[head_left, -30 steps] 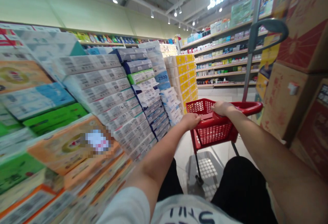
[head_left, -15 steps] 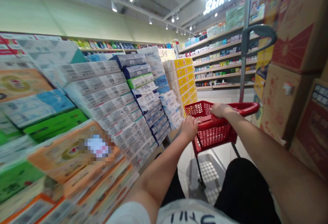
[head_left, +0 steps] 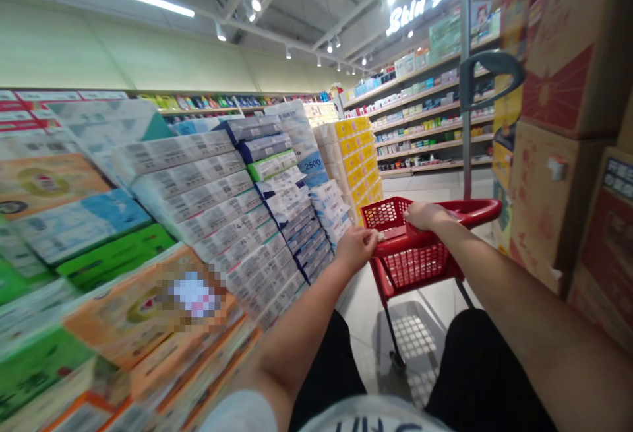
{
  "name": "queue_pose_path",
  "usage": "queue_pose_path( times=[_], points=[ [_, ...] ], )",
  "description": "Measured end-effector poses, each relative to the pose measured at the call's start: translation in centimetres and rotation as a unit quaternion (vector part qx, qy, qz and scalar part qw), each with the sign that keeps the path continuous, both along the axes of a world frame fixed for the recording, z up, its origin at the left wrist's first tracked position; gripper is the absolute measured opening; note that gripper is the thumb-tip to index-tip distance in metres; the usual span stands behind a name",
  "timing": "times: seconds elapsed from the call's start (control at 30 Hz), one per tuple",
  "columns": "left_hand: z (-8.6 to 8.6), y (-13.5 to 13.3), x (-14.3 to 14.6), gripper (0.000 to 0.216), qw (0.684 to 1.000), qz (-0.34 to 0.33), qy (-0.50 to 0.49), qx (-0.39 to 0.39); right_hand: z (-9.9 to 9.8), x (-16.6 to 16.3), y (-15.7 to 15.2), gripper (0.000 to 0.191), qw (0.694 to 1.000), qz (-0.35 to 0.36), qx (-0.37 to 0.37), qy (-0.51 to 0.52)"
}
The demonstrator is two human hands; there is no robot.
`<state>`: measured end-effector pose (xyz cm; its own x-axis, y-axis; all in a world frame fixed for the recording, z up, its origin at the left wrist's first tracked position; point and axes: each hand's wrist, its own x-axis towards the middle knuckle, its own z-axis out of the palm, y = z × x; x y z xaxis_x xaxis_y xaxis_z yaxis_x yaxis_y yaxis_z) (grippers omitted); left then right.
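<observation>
A red shopping cart [head_left: 415, 264] with a mesh basket stands in the aisle ahead of me. My left hand [head_left: 357, 247] is closed around the left end of its red handle bar. My right hand [head_left: 423, 216] grips the same bar further right. The basket looks empty from here. My black trousers and pale shirt fill the lower edge of the view.
Stacked tissue packs [head_left: 208, 194] crowd the left side close to my arm. Yellow packs [head_left: 361, 155] stand further along. Brown and red cartons [head_left: 568, 155] pile up on the right. A grey pole with a handle [head_left: 467, 82] rises beside them. Shelves of products [head_left: 425, 122] line the far wall.
The view has tilted slightly and the cart has shifted a little right along the aisle. Both hands keep their hold on the handle.
</observation>
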<state>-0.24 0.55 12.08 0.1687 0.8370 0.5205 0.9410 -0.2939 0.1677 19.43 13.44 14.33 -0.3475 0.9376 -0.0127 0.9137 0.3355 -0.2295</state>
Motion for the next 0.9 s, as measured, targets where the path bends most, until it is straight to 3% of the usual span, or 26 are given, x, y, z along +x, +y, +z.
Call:
queue_pose_path(
  times=[0.13,0.3,0.4,0.53,0.63,0.7,0.83,0.9],
  points=[
    [0.6,0.5,0.8,0.027,0.993,0.032,0.063,-0.090,-0.1,0.2,0.3,0.050,1.000,-0.010,0.001,0.005],
    [-1.2,0.2,2.3,0.035,0.995,0.034,0.093,-0.032,0.2,0.5,0.1,0.047,1.000,0.010,0.004,-0.016],
    [-1.6,0.1,2.3,0.040,0.996,0.018,0.080,-0.038,0.5,0.9,-0.3,0.045,1.000,0.014,0.004,-0.019],
    [-0.6,1.7,1.7,0.055,0.988,-0.022,0.033,-0.152,0.7,1.2,-0.5,0.046,1.000,0.006,-0.003,-0.011],
    [-0.4,2.9,1.5,0.060,0.979,-0.003,-0.008,-0.203,0.4,1.1,-0.1,0.048,1.000,-0.003,-0.004,-0.009],
    [-1.3,2.7,1.6,0.056,0.986,0.007,-0.023,-0.165,0.0,0.9,0.3,0.048,1.000,0.002,0.001,-0.014],
    [-4.3,0.4,2.2,0.046,0.995,-0.016,-0.077,0.062,-0.4,0.8,0.8,0.044,0.999,0.023,0.011,-0.021],
    [-5.0,-0.4,2.4,0.044,0.990,-0.024,-0.084,0.111,-0.3,0.9,0.8,0.044,1.000,0.022,0.010,-0.015]
  ],
)
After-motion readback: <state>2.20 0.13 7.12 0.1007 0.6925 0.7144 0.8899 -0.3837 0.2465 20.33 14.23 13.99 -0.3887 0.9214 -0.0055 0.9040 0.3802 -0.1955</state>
